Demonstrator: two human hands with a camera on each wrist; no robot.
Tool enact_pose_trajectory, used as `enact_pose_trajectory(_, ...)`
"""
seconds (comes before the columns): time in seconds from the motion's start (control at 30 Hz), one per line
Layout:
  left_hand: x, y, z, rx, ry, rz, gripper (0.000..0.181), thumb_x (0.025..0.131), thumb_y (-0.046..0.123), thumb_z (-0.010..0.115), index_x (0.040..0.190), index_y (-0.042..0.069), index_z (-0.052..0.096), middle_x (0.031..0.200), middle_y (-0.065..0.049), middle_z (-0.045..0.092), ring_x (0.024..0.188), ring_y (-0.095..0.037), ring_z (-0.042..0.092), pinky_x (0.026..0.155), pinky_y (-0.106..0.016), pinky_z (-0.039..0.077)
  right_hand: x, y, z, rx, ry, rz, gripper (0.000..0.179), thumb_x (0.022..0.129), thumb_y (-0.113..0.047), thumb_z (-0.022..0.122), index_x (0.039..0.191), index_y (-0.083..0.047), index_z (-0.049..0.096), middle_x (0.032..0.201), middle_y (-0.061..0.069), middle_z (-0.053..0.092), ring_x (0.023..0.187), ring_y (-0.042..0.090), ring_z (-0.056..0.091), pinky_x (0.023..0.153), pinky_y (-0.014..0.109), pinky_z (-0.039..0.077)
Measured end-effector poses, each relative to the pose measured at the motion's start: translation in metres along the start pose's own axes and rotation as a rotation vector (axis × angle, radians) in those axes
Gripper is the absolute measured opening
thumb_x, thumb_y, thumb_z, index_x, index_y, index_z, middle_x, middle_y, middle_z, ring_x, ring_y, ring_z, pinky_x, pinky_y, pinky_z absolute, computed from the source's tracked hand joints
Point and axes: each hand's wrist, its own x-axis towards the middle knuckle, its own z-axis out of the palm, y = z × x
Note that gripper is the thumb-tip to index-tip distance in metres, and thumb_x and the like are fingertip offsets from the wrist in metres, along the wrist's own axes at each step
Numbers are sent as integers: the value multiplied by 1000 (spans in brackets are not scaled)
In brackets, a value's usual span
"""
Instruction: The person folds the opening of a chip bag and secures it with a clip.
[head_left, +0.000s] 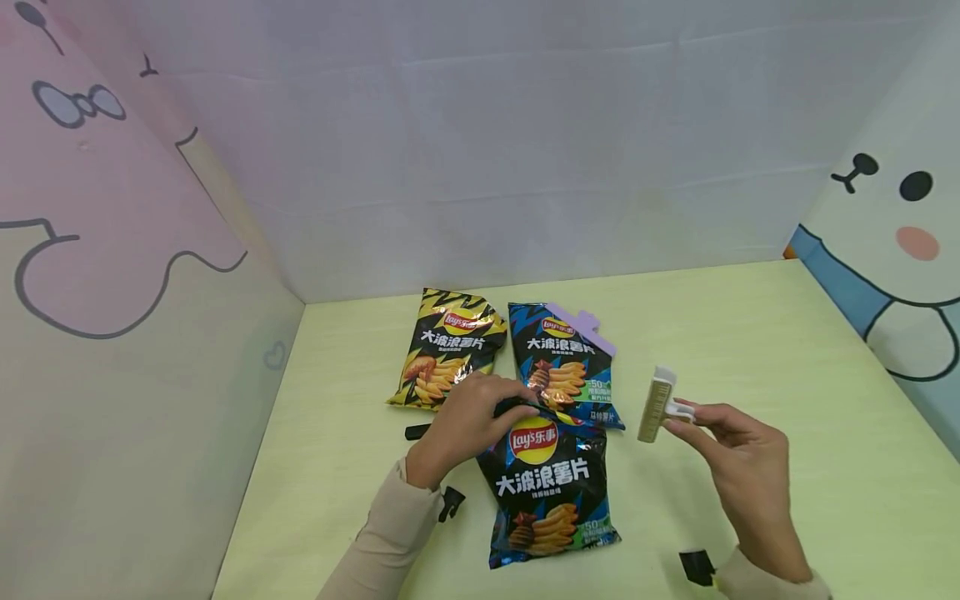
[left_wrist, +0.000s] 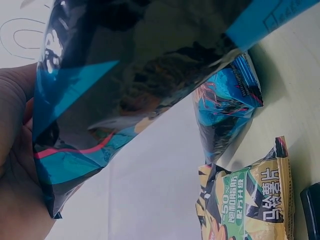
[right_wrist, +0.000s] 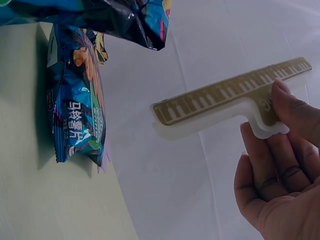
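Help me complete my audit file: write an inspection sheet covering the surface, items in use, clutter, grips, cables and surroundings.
Surface: pale yellow tabletop.
Job's things: front bag; blue-and-black bag behind it, with a purple clip across its upper-right corner; yellow bag at back left; gold-and-white clip.
Clutter: black object, partly hidden, identity unclear.
Grips: left grip holds the front bag's top edge; right grip pinches the gold-and-white clip, away from the bags.
Cables: nothing seen.
Surroundings: whitish backdrop; side panels bearing cartoon drawings.

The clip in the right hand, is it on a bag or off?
Off: the right hand pinches the clip, apart from the bags.
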Motion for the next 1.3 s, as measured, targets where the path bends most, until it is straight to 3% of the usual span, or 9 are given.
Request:
enact_pose_trajectory(0.27,0,0,1,-1,1,-9,23,95,34,69,111,20,77,105,6,79,97,-10,72,97,-38,52,-2,-10,16,-87,-73,-75,20,80,7,80,98,9,74,86,-18,76,87,1,72,79,12,56)
enact_pose_trajectory(0.6,-1,0,1,-14,1,3,22,95,34,70,111,20,77,105,5,79,97,-10,72,97,-39,53,0,-15,30,-80,-171,-126,17,80,5,80,96,8,74,86,-16,76,87,3,72,79,15,57)
enact_pose_trajectory(0.93,0,1,1,0,3,31,19,95,32,70,107,21,78,103,6,79,94,-8,72,93,-36,52,8,-15,40,-155,-330,-190,16,85,-7,80,99,-1,77,94,-15,77,94,1,71,93,9,49)
enact_pose_trajectory(1.1,-1,1,-1,-9,1,38,17,95,32,70,106,21,78,102,7,79,92,-7,71,92,-36,52,17,-21,44,-219,-428,-255,10,87,-11,79,95,-7,79,94,-8,78,90,1,69,85,13,54)
enact_pose_trajectory(1.3,-2,2,-4,-69,-29,52,17,97,29,68,107,20,77,104,6,78,97,-9,70,100,-38,52,26,-31,46,-340,-524,-263,10,87,-21,79,95,-14,79,97,5,78,87,4,66,80,22,53)
